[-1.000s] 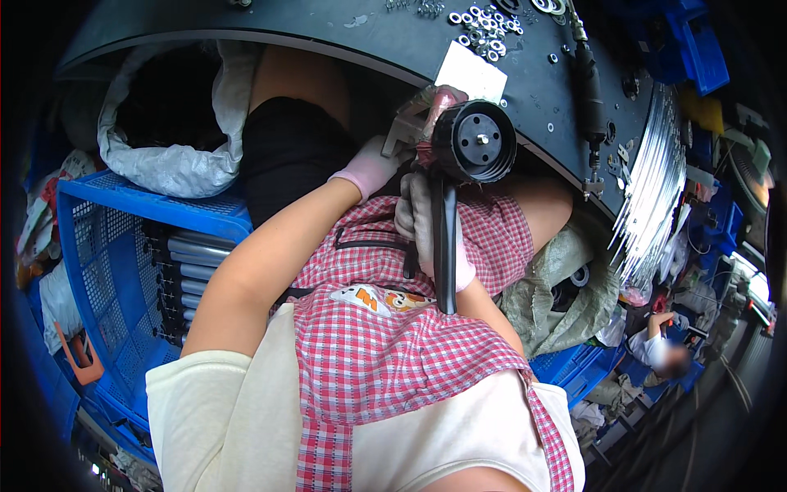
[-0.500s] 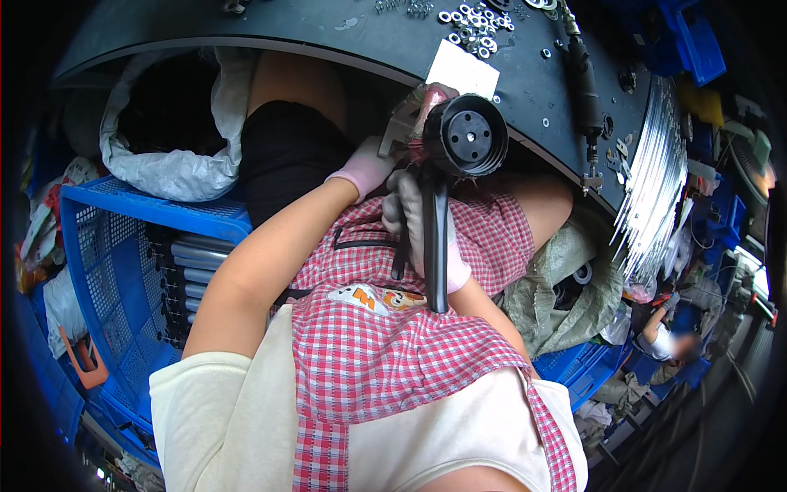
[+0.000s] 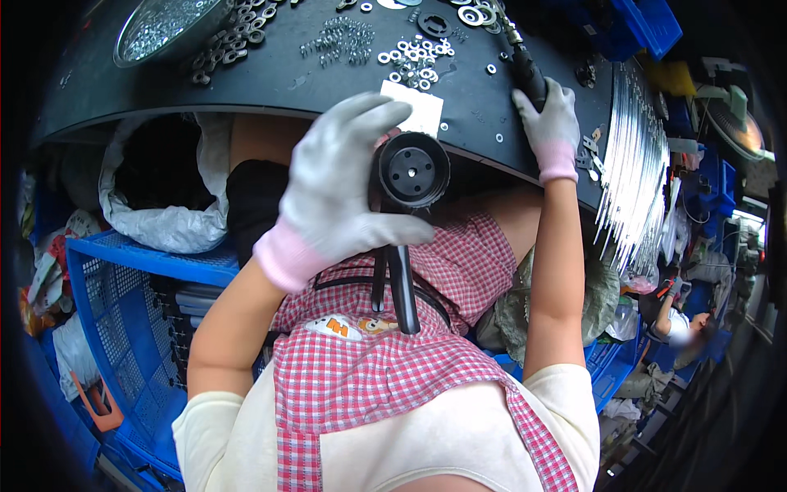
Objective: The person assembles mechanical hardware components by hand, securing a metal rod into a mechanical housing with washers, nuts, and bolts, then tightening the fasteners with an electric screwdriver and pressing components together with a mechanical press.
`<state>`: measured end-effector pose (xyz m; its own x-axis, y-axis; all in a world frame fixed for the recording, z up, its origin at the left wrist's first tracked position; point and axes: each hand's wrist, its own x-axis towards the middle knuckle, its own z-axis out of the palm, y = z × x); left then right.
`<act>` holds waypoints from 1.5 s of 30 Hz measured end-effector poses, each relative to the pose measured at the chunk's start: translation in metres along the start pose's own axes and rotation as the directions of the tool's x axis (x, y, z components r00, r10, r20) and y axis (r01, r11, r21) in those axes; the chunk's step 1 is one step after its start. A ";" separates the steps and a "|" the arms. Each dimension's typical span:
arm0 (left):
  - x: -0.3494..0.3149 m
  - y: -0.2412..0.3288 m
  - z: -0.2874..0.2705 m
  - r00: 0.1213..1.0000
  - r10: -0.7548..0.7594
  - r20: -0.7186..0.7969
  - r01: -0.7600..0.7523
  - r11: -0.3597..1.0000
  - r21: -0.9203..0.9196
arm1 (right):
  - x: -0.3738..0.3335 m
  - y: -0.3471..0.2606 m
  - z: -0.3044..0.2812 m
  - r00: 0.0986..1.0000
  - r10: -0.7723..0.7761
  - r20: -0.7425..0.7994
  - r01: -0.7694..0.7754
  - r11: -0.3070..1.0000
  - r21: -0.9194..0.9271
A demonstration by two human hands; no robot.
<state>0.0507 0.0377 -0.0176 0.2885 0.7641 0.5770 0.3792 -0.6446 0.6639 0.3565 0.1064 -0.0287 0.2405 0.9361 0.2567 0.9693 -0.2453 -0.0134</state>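
Note:
In front of my lap stands a round black ribbed part (image 3: 412, 170) with small holes in its face, and long black handles (image 3: 402, 287) reach down from it over the apron. My left hand (image 3: 332, 184), in a white glove with a pink cuff, spreads thumb and fingers around its left side, slightly blurred. Whether the palm touches it cannot be told. On the bench at the right, my gloved right hand (image 3: 551, 123) is closed around the dark body of an air screwdriver (image 3: 529, 75). A white card (image 3: 420, 107) lies behind the black part at the bench edge.
The dark bench (image 3: 287, 90) carries washers (image 3: 418, 59), springs (image 3: 340, 41), a metal bowl (image 3: 164, 29) of small parts and a bundle of thin metal rods (image 3: 630, 164). A blue crate (image 3: 156, 254) and white sack (image 3: 180, 234) stand left. Another person (image 3: 679, 328) is far right.
My right hand has left the black handles and reached up to the screwdriver on the bench. My left hand has come from behind the part to its left side, fingers opened. The view has shifted.

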 end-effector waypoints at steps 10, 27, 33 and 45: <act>-0.019 -0.019 0.050 0.983 -0.183 -0.036 0.162 0.935 -0.315 | -0.027 0.007 -0.052 0.954 0.184 -0.236 0.238 0.010 0.971; -0.015 -0.028 0.060 0.987 -0.131 -0.097 0.089 0.932 -0.352 | -0.033 -0.075 -0.066 0.820 -0.359 -0.447 -0.011 -0.790 0.613; -0.013 -0.027 0.058 0.986 -0.110 -0.126 0.062 0.940 -0.337 | -0.017 -0.075 -0.070 0.753 -0.423 -0.504 -0.027 -0.786 0.618; -0.013 -0.023 0.060 0.976 -0.101 -0.191 0.040 0.954 -0.296 | -0.017 -0.117 -0.086 0.571 -0.699 -0.431 -0.001 -0.525 0.851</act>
<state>0.0911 0.0442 -0.0693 0.0756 0.8057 0.5875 0.1130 -0.5923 0.7977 0.2346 0.0975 0.0515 -0.5620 0.5968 0.5726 -0.4666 0.3429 -0.8153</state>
